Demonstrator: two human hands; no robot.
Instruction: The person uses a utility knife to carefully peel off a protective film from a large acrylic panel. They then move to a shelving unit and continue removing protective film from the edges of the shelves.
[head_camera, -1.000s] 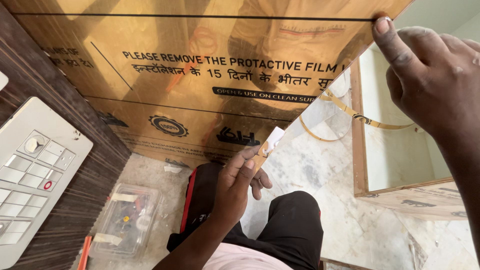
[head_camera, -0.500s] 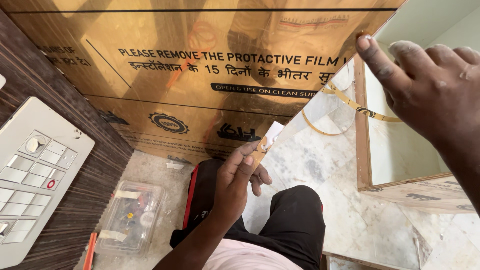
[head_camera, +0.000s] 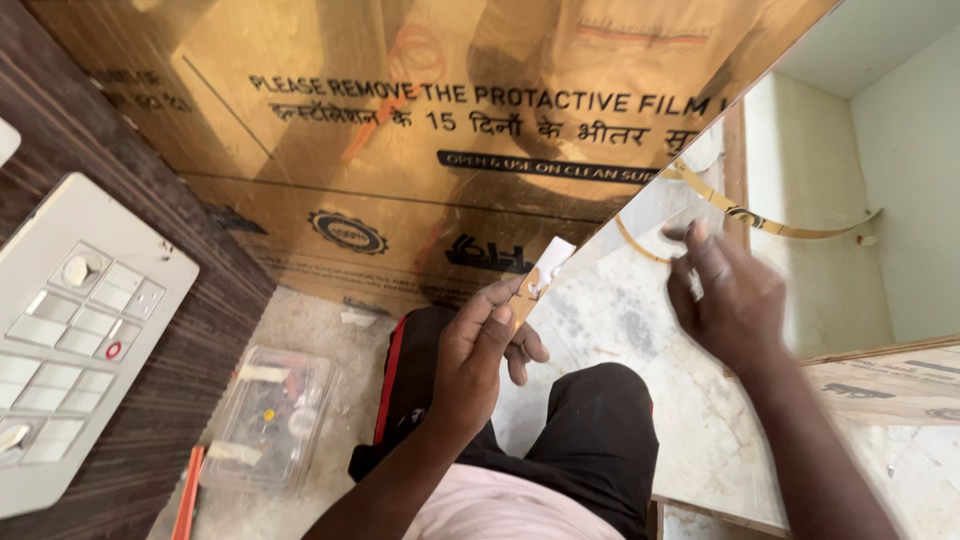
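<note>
Golden film strip (head_camera: 541, 278) is pinched at its near end by the left hand (head_camera: 478, 350); the right hand (head_camera: 735, 295), blurred, loosely open, is held beside the gold panel (head_camera: 420, 150).

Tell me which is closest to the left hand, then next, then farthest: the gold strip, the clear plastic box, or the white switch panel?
From the left hand, in the head view:
1. Gold strip: pinched in its fingers, so touching.
2. Clear plastic box: on the floor, lower left of the hand.
3. White switch panel: on the dark wall at far left.
</note>
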